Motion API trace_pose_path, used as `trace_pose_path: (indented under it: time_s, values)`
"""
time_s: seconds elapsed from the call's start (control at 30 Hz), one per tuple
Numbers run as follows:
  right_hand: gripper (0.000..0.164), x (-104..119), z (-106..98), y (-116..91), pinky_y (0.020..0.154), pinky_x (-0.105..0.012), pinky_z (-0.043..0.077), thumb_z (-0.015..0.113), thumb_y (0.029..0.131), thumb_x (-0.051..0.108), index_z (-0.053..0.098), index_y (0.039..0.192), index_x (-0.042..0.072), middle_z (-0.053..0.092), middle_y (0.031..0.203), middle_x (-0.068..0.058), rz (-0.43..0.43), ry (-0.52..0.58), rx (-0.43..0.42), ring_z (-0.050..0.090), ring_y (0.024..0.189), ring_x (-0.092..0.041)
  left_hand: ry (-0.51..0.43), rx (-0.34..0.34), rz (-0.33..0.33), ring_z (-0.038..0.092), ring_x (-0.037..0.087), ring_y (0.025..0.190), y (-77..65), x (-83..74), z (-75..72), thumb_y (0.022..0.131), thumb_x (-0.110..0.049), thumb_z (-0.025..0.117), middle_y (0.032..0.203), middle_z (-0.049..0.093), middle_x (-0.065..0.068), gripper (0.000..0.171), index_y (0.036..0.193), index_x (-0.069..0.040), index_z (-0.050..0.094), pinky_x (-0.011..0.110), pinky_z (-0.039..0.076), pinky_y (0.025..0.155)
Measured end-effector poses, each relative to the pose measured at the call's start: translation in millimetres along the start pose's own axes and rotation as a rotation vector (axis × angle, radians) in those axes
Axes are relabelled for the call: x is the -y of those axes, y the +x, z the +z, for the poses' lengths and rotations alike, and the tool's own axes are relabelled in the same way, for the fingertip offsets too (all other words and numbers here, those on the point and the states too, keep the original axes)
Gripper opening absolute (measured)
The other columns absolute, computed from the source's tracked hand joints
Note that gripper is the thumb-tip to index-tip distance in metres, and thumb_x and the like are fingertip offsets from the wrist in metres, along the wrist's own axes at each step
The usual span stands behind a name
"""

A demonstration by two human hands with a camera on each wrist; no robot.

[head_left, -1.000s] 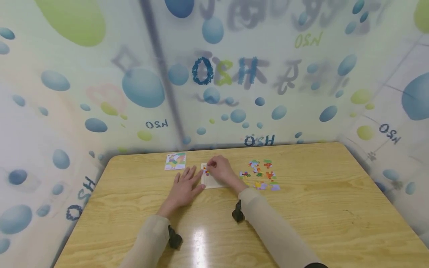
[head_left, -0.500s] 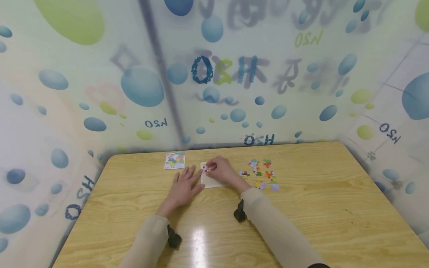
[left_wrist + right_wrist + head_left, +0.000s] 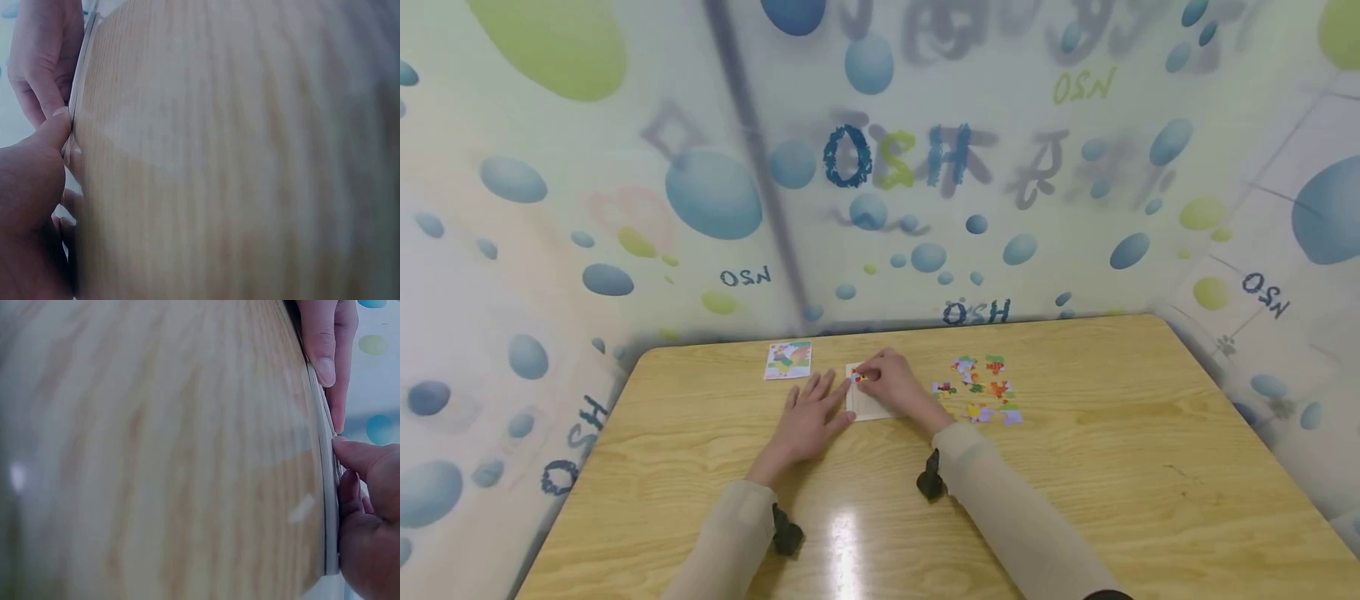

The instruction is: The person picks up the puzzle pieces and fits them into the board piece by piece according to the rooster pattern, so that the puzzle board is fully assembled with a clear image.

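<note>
A pale puzzle tray [image 3: 871, 408] lies flat near the far edge of the table. My left hand [image 3: 807, 423] rests beside it with fingers spread; its thumb [image 3: 53, 130] touches the tray's edge in the left wrist view. Over the tray's upper left part, my right hand [image 3: 892, 385] pinches a small colourful puzzle piece [image 3: 859, 377] between curled thumb and fingers. That piece is mostly covered by the fingertips. The right wrist view shows the tray [image 3: 330, 506] edge-on, with the right thumb [image 3: 356, 455] at its rim.
Several loose puzzle pieces [image 3: 973, 412] lie to the right of the tray. A picture card [image 3: 788, 360] with a cartoon animal is at the left. The wooden table [image 3: 1075, 467] reaches a patterned wall [image 3: 1037, 275] behind.
My right fingers have shifted slightly over the tray's upper left corner, turning or pressing the piece there. The left hand stays in place, and the head view has moved a little.
</note>
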State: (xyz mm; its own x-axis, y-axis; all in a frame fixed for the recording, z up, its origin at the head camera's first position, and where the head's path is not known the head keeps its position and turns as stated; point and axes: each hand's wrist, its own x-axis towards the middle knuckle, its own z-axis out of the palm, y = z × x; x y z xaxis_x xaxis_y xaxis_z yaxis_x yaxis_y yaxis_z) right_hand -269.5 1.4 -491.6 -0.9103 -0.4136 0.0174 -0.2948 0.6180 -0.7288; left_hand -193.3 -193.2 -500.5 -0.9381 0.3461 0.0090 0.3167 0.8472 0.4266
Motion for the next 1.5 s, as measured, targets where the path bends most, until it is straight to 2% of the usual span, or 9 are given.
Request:
trace_pose_path:
  time_s: [0.33,0.83,1.0,1.27,1.5]
  values:
    - [0.027,-0.3,0.2,-1.1,0.080,-0.031,0.050,0.074,0.096,0.015,0.075,0.122,0.009,0.060,0.107,-0.004,0.010,-0.014,0.010,0.057,0.092,-0.016,-0.006,-0.012,0.004,0.010,0.043,0.154,0.6,0.1,-1.1,0.107,-0.046,0.049,0.167,0.020,0.020,0.063,0.160,-0.014,0.037,0.069,0.003,0.118]
    - [0.025,0.3,8.2,-5.1,0.078,-0.031,0.051,0.075,0.094,0.010,0.076,0.118,0.005,0.060,0.102,-0.005,0.018,0.017,-0.083,0.057,0.089,-0.017,-0.010,0.014,0.002,0.009,0.045,0.154,1.5,-2.5,-1.7,0.107,-0.042,0.050,0.167,0.019,0.021,0.063,0.160,-0.012,0.036,0.070,0.003,0.117]
    - [0.025,1.7,9.6,-7.3,0.078,-0.031,0.051,0.074,0.095,0.009,0.075,0.119,0.004,0.059,0.102,-0.005,0.021,0.030,-0.093,0.057,0.089,-0.017,0.006,0.035,-0.006,0.006,0.042,0.155,2.3,-0.1,-0.7,0.108,-0.046,0.047,0.169,0.017,0.018,0.064,0.161,-0.015,0.033,0.069,0.002,0.118]
    - [0.026,3.2,9.7,-9.3,0.077,-0.031,0.050,0.074,0.095,0.009,0.074,0.120,0.003,0.058,0.102,-0.006,0.015,0.023,-0.099,0.057,0.087,-0.017,0.001,0.025,0.003,0.008,0.043,0.155,2.3,3.8,1.4,0.108,-0.046,0.047,0.168,0.018,0.019,0.063,0.161,-0.014,0.035,0.070,0.003,0.117]
    - [0.026,4.5,9.8,-11.2,0.078,-0.032,0.051,0.072,0.097,0.010,0.073,0.122,0.004,0.058,0.103,-0.006,0.043,0.034,-0.089,0.056,0.089,-0.017,-0.004,0.017,0.008,0.008,0.043,0.155,1.6,2.8,1.4,0.107,-0.046,0.048,0.168,0.017,0.019,0.063,0.161,-0.015,0.036,0.069,0.003,0.117]
